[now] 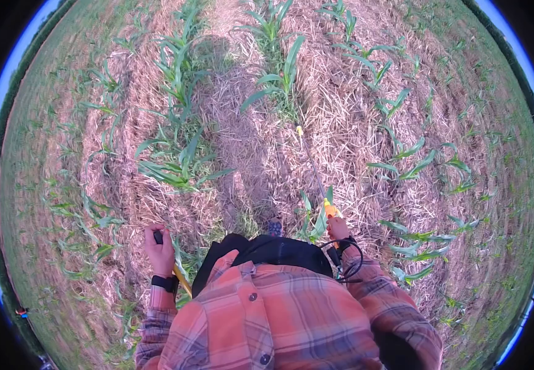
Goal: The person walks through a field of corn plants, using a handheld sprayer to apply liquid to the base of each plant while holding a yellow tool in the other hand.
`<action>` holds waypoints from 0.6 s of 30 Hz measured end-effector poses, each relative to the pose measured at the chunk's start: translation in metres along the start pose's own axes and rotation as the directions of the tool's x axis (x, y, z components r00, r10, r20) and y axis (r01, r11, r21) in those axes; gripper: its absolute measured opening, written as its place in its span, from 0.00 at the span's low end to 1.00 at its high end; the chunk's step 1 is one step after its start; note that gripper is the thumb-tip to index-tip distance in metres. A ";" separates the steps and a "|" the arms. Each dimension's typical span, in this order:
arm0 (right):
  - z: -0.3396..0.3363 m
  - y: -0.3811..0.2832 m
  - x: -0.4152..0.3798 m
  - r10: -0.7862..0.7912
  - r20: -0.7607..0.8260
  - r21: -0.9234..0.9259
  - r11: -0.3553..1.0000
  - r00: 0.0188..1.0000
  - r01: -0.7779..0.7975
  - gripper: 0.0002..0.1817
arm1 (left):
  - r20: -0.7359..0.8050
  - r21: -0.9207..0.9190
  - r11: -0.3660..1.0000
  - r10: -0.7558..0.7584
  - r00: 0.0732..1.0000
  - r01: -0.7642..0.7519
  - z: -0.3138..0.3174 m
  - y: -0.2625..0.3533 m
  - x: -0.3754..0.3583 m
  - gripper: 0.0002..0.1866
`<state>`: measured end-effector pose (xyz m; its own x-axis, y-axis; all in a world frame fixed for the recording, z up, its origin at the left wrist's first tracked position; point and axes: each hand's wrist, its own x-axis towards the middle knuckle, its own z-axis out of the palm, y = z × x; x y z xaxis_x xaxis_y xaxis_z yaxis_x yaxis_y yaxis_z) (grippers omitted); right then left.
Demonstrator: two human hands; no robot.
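Right hand (pixel 338 229) grips spray wand (pixel 312 169) aimed far over straw; left hand (pixel 159 250) clenched on pump lever (pixel 179 274), prob. a sprayer handle.

The person wears a plaid flannel shirt (pixel 279 314) in faded orange-red crossed with grey-blue and pale stripes; dark round buttons run down its front placket, one near the collar and one lower; long sleeves of the same plaid cover both arms to the cuffs; just above the left cuff sits a black wristband (pixel 166 283), like a watch; above the shirt's collar lies a black garment or strap (pixel 267 251); beyond that, a patterned shoe toe (pixel 274 227) shows.
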<state>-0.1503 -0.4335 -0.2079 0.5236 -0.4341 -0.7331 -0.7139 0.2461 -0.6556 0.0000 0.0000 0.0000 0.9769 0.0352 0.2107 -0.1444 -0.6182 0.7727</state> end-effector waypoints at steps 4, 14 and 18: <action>-0.044 -0.028 0.012 0.013 -0.143 0.116 0.993 0.990 0.003 0.13 | 0.054 -0.066 0.976 -0.206 0.977 0.209 0.019 0.019 0.005 0.04; 0.009 -0.100 0.054 -0.027 -0.232 0.090 0.995 0.972 0.049 0.14 | 0.085 -0.150 0.953 -0.253 0.964 0.263 0.050 0.003 0.091 0.05; 0.048 -0.125 0.062 -0.033 -0.104 -0.034 0.999 0.994 0.029 0.14 | 0.053 -0.200 0.938 -0.278 0.959 0.283 0.054 -0.015 0.121 0.05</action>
<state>-0.0060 -0.4493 -0.1803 0.4952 -0.5299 -0.6884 -0.7135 0.2041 -0.6703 0.1289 -0.0288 -0.0180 0.9854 0.1641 -0.0444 0.1094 -0.4127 0.9043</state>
